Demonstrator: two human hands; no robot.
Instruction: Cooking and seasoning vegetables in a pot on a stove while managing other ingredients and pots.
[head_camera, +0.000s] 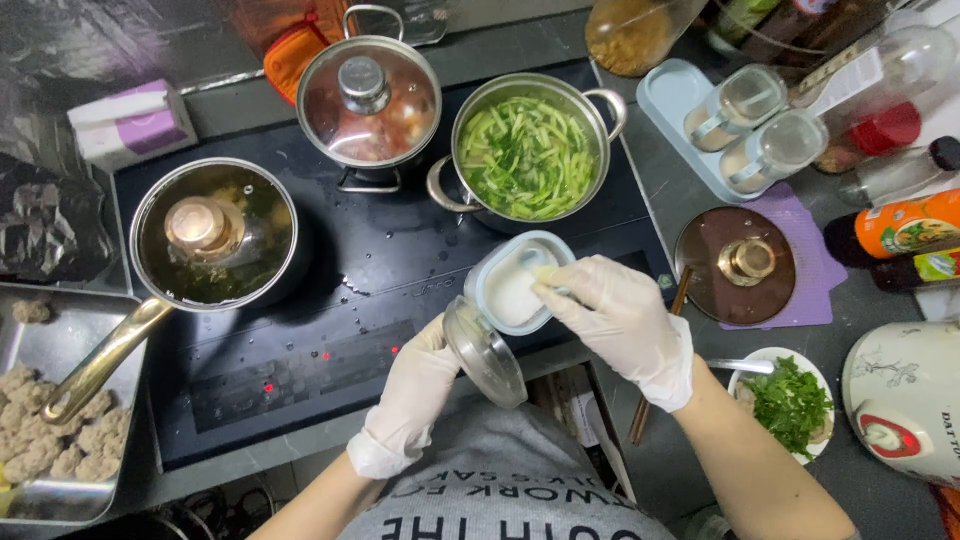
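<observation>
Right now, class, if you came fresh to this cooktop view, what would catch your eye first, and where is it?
The open pot of green vegetable soup stands out at the back right of the black cooktop. Just in front of it, two gloved hands meet: the left hand holds a flip-lid seasoning container of white powder, and the right hand dips into it. Two glass-lidded pots sit further left.

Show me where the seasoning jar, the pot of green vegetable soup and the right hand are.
seasoning jar (508, 292), head view, white contents.
pot of green vegetable soup (524, 158), head view, soup surface.
right hand (612, 312), head view, gloved back.
</observation>
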